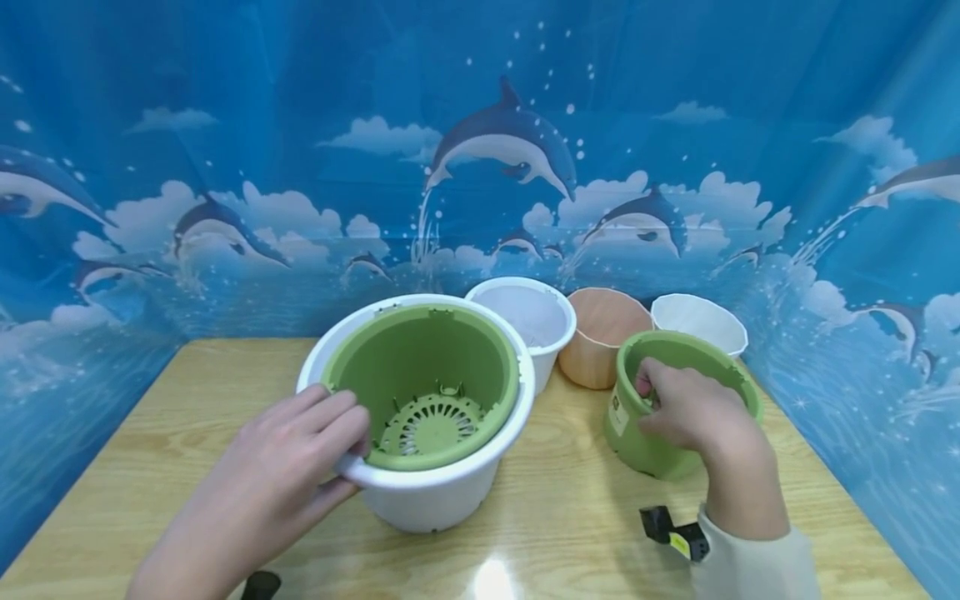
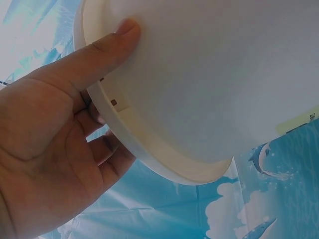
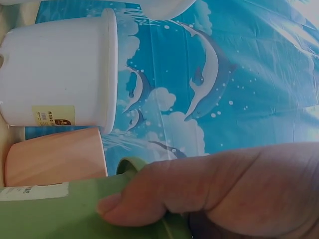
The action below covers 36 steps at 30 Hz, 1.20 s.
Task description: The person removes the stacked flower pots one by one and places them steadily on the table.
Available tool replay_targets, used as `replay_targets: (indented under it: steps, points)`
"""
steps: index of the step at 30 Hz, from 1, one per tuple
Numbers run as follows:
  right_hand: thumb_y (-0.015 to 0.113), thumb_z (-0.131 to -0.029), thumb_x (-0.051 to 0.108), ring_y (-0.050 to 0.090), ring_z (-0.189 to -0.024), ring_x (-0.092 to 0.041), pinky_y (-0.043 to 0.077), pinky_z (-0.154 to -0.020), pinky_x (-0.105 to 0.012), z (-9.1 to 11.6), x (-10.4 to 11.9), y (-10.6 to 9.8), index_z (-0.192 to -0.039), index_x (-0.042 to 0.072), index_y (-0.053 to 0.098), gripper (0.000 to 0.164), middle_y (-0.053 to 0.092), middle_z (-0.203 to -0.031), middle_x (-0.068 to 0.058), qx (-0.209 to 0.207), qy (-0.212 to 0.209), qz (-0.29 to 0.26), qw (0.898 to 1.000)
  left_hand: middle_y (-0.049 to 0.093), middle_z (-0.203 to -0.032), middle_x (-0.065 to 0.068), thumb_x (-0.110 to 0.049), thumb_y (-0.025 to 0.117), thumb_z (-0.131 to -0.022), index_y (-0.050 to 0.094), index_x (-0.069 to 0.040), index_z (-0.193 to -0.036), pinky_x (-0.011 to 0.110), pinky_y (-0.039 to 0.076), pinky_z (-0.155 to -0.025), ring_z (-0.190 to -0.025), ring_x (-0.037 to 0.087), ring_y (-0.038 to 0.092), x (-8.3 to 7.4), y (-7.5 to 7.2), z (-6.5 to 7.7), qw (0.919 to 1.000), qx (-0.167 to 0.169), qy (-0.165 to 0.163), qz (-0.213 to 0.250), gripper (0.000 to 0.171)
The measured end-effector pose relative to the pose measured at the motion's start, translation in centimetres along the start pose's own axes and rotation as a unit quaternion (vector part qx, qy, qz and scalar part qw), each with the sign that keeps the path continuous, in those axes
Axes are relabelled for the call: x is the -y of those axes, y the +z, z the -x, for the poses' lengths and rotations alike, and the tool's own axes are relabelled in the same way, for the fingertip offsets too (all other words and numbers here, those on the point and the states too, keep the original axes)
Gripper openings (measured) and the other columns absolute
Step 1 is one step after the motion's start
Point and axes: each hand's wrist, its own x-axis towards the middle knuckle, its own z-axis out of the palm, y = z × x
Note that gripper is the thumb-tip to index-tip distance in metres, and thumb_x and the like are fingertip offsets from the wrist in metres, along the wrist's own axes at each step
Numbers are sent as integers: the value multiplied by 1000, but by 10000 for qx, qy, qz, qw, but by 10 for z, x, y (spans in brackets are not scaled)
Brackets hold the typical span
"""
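My left hand [image 1: 288,454] grips the rim of a large white flowerpot [image 1: 431,500], thumb [image 2: 107,50] along the outer wall and fingers curled over the edge. Inside that pot sits a green liner pot [image 1: 420,358] with a slotted bottom, its rim just within the white one. The white pot stands tilted a little towards me. On the right, my right hand [image 1: 701,408] holds a smaller green pot [image 1: 637,442] by its near left rim. Its fingers go inside the wall while the thumb presses the outside, near a pale label [image 3: 35,192].
Behind stand a smaller white pot [image 1: 551,367], a peach-coloured pot [image 1: 588,367] and a white faceted pot [image 1: 705,325]. Everything is on a light wooden table [image 1: 187,417]. A blue dolphin-print curtain [image 1: 300,125] closes off the back and sides.
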Motion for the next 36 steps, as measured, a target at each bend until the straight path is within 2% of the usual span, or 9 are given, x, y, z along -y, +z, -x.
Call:
replay_targets:
  steps: [14,19,23,27,30,32,34,36]
  points:
    - [72,-79,12,48,-72,-22,36,-59,-35,-3,-4,1,-98,15,48,30,52,-80,-4,-53,-12,-58,10000,49,-86,-20,-26,89,-67,53,-27,-85,24,47,-65,-81,3,45,0,0,0,9998,-177,119,30,40]
    - [78,-81,24,49,-71,-21,39,-60,-35,-3,-2,0,-111,13,51,42,52,-80,-3,-132,36,-168,9998,49,-86,-20,-26,88,-67,53,-27,-85,24,47,-65,-81,3,45,0,1,0,9997,-206,145,54,40]
    - [79,-83,37,52,-71,-21,41,-59,-34,-1,6,-4,-124,15,49,56,56,-86,-5,-472,-23,-224,9986,49,-86,-20,-26,89,-67,53,-28,-85,24,47,-65,-80,3,44,0,1,-1,9998,-155,123,53,40]
    - [78,-85,40,58,-81,-22,47,-62,-36,4,18,-7,-128,17,51,56,62,-100,-5,-1117,-303,-5,9933,50,-87,-20,-25,89,-66,53,-28,-85,24,48,-66,-82,3,45,0,0,-1,9999,-99,74,58,41]
    - [77,-86,37,59,-85,-21,49,-62,-36,7,30,-4,-127,18,55,51,64,-102,-2,-1648,-749,257,9831,50,-87,-20,-25,89,-66,53,-28,-85,24,48,-66,-82,3,45,1,0,0,10000,-64,42,61,41]
    - [78,-87,34,59,-84,-19,49,-60,-34,9,38,0,-125,18,57,46,65,-101,1,-2035,-1238,412,9703,50,-87,-21,-25,89,-67,53,-29,-85,24,48,-66,-82,3,45,1,0,0,10000,-59,36,61,41]
    - [79,-85,30,59,-83,-16,49,-61,-33,11,47,4,-121,18,60,43,65,-97,3,-2481,-1811,536,9501,49,-87,-21,-25,89,-67,53,-29,-85,24,47,-66,-81,2,45,0,0,0,10000,-61,38,64,41]
    - [80,-84,27,60,-84,-16,50,-64,-34,12,55,8,-118,17,62,40,66,-99,4,-2917,-2441,535,9233,49,-87,-21,-25,89,-67,53,-29,-85,24,47,-66,-81,3,45,0,0,0,9999,-69,46,71,41]
